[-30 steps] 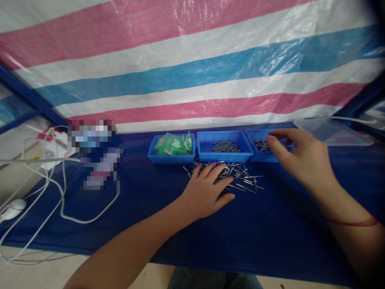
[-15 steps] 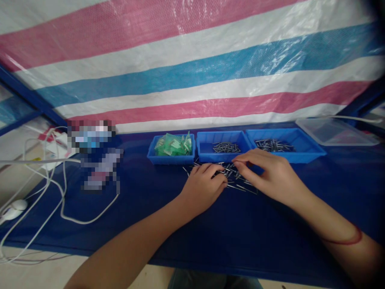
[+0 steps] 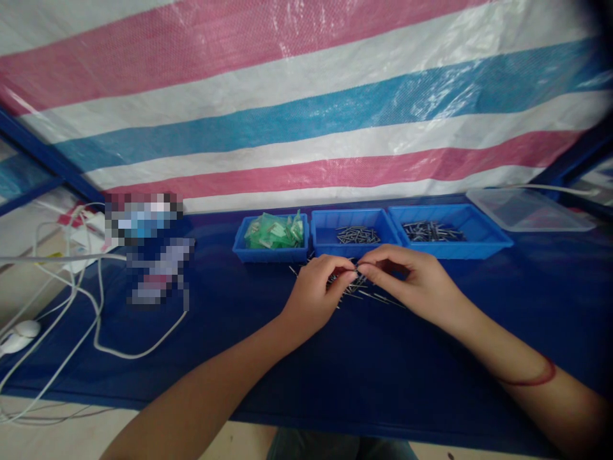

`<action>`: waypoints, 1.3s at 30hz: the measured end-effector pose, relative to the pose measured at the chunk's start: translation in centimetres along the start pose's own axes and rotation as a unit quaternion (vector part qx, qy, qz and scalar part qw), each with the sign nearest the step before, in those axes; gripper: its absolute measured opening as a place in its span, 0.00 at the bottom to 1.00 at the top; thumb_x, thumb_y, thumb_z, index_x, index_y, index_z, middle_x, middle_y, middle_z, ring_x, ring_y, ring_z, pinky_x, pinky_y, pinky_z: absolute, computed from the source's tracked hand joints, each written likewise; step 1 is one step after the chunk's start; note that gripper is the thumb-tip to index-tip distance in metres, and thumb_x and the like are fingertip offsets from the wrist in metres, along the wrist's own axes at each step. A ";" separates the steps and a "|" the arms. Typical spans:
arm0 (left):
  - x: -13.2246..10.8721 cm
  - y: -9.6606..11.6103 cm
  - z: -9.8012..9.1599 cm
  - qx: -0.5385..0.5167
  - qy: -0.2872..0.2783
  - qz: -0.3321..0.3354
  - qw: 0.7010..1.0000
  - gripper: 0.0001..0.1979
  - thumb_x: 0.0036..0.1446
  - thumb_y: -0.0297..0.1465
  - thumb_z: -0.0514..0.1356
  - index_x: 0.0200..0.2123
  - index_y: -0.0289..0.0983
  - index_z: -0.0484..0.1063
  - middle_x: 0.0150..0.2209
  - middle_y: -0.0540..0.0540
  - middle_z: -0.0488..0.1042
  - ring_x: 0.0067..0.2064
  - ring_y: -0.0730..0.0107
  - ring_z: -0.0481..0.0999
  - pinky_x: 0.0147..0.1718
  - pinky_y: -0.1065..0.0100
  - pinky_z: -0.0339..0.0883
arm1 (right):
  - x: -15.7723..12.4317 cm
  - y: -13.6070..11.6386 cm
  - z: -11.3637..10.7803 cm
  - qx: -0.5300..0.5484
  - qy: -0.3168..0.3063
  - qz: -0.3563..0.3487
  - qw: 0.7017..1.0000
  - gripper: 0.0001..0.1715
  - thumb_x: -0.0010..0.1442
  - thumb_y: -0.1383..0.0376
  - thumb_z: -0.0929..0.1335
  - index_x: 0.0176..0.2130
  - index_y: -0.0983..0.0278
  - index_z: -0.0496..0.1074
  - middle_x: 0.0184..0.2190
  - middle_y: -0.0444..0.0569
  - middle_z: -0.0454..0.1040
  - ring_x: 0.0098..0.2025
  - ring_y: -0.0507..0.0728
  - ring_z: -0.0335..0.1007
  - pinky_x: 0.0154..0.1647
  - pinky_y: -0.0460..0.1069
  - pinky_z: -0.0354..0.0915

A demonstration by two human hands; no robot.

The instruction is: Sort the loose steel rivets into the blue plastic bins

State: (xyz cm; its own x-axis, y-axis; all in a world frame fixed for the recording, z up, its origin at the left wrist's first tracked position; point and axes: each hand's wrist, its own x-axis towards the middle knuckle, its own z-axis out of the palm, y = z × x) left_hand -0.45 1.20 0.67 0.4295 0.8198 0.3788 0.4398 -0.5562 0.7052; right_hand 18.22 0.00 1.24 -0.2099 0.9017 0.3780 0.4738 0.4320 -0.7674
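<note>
Blue table (image 3: 239, 358); left hand (image 3: 316, 291) and right hand (image 3: 416, 281), fingertips meeting, pinch loose metal pins (image 3: 373, 295).

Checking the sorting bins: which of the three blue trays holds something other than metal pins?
The leftmost blue tray, filled with green packets; the middle tray and the right tray hold only loose metal pins.

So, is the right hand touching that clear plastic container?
Apart. The head view shows the right hand by the loose pins, a blue tray lying between it and the clear container.
</note>
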 end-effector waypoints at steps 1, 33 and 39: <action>0.0 0.0 0.1 -0.013 0.004 -0.008 1.000 0.07 0.60 0.33 0.56 0.38 0.37 0.71 0.37 0.47 0.75 0.39 0.68 0.74 0.41 0.67 0.66 | 0.0 0.0 0.2 0.020 0.009 0.012 1.000 0.11 0.58 0.57 0.67 0.36 0.61 0.74 0.34 0.49 0.77 0.34 0.56 0.72 0.31 0.50 0.66; -0.1 0.3 -0.7 0.116 -0.010 0.054 0.992 0.16 0.61 0.39 0.55 0.49 0.37 0.67 0.43 0.45 0.73 0.48 0.63 0.68 0.49 0.60 0.60 | 0.3 0.5 -1.6 -0.055 0.051 0.006 0.997 0.11 0.60 0.57 0.65 0.34 0.61 0.73 0.32 0.49 0.76 0.33 0.58 0.71 0.32 0.52 0.65; -0.7 0.0 -0.4 0.228 -0.103 0.065 0.966 0.18 0.61 0.42 0.52 0.51 0.42 0.69 0.51 0.44 0.69 0.53 0.58 0.63 0.49 0.57 0.59 | 0.7 3.3 -5.4 -0.247 0.203 0.081 0.944 0.13 0.59 0.54 0.64 0.31 0.58 0.72 0.26 0.50 0.74 0.28 0.63 0.70 0.28 0.57 0.60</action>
State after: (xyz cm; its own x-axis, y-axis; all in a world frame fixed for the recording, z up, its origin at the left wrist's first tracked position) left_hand -1.04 0.70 0.64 0.6317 0.7206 0.2858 0.6531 -0.6933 0.3046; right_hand 24.25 1.99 1.73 0.1981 0.8303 0.5209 0.8331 0.1373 -0.5358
